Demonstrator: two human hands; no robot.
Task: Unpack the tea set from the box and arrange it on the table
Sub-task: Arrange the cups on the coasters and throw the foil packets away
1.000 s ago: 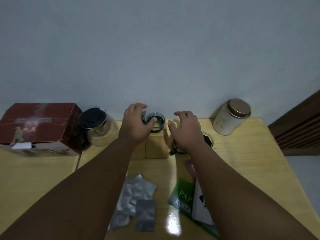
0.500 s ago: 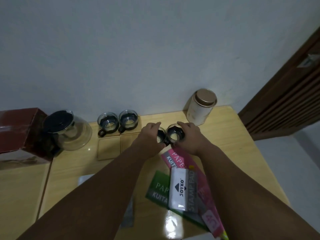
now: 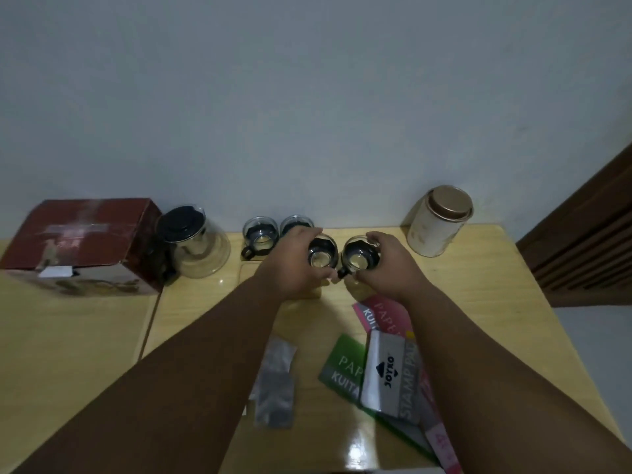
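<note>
My left hand [image 3: 294, 265] holds a small glass cup with a black base [image 3: 321, 255], and my right hand [image 3: 386, 268] holds a second such cup [image 3: 359, 257]. Both cups are lifted side by side above the wooden table [image 3: 496, 302]. Two more glass cups [image 3: 259, 234] stand by the wall, the right one [image 3: 294, 222] partly hidden by my left hand. A glass teapot with a black lid [image 3: 193, 241] stands left of them. The dark red box [image 3: 82, 244] lies at the far left. Wooden coasters [image 3: 249, 271] lie under my left wrist, mostly hidden.
A cream tin with a gold lid [image 3: 439, 225] stands at the back right. Grey foil packets [image 3: 275, 384] lie near the front. A stamp pad box [image 3: 388, 371] rests on green and pink paper packs [image 3: 342, 367]. A dark wooden door [image 3: 588, 241] stands right of the table.
Earlier my hands were near the cups by the wall. Each then took one cup further right, and both cups have since come leftward, closer to the coasters, still held.
</note>
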